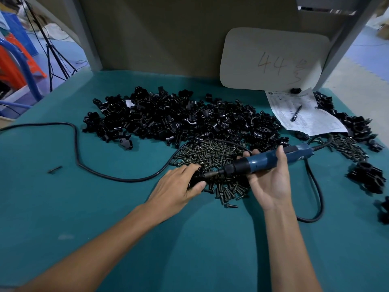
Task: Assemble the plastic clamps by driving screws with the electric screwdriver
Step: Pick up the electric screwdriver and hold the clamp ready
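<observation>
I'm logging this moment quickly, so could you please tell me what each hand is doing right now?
Left hand: grips a black plastic clamp.
Right hand: holds the electric screwdriver, tip at the clamp.

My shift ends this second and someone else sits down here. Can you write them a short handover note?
Left hand: grips a black clamp at the near edge of the screw pile.
Right hand: holds the screwdriver, its bit pointing into that clamp.
Loose clamp parts lie heaped behind the screws.
Done: a few clamps at the far right look assembled.
Left: finish this screw (how far in it is, I cannot tell), then work through the big heap.
</observation>
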`<state>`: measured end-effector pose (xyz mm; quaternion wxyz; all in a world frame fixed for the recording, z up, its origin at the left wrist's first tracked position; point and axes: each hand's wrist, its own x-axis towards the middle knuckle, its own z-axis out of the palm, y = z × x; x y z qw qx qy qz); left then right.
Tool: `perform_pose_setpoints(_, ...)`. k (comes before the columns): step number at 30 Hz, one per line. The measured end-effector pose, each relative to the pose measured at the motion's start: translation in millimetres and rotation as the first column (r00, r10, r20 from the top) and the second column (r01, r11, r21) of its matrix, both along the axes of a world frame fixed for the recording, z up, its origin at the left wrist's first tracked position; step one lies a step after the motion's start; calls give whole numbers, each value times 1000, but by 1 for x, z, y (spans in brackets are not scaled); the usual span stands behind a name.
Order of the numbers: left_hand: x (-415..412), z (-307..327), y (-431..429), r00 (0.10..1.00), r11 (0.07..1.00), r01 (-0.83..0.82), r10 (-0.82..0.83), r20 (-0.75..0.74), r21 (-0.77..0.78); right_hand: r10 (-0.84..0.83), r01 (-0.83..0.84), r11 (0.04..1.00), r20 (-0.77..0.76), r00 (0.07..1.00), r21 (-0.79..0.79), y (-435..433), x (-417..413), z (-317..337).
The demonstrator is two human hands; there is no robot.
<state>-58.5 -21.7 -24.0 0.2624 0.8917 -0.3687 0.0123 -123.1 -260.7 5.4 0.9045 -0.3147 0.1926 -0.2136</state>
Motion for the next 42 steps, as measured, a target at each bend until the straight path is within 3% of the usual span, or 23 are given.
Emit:
perform_pose_setpoints(10, -1, -5, -1, 997, 997, -73, 73, -11, 4, -29, 28, 999, -33, 999, -37, 6, -1, 4)
perform_pose_setpoints(34, -4, 1, -1, 999, 999, -41, 41, 3, 9, -52, 51, 999, -17, 999, -15, 10, 0, 10)
perform_pose_setpoints(38, -1, 0, 0, 991, 998, -56, 51, -126, -29, -70, 67, 996, 50, 996, 54, 9, 1, 12)
perform_pose_setpoints(42, 8, 3, 6, 895, 980, -69, -23, -445, -189, -167, 163, 985, 78, 983, 52, -6, -4, 20)
